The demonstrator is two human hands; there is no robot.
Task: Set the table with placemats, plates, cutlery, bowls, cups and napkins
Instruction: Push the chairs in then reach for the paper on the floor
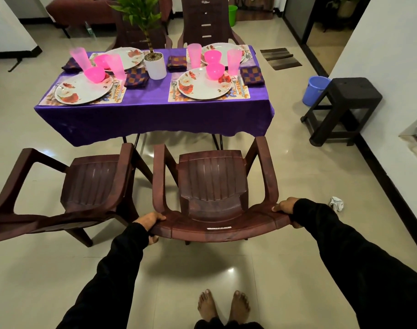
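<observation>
Tiled floor (285, 176), both hands gripping chair (212, 181), second chair (91, 184) beside

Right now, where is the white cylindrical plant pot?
In the head view, the white cylindrical plant pot stands near the middle of the purple-clothed table, between the left and right place settings, with a folded checked napkin on its left.

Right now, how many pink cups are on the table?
4. Far-left cup at the far left corner, near-left cup beside the near-left plate's bowl, middle cup and right cup flanking the far-right plate. None seems hidden.
</observation>
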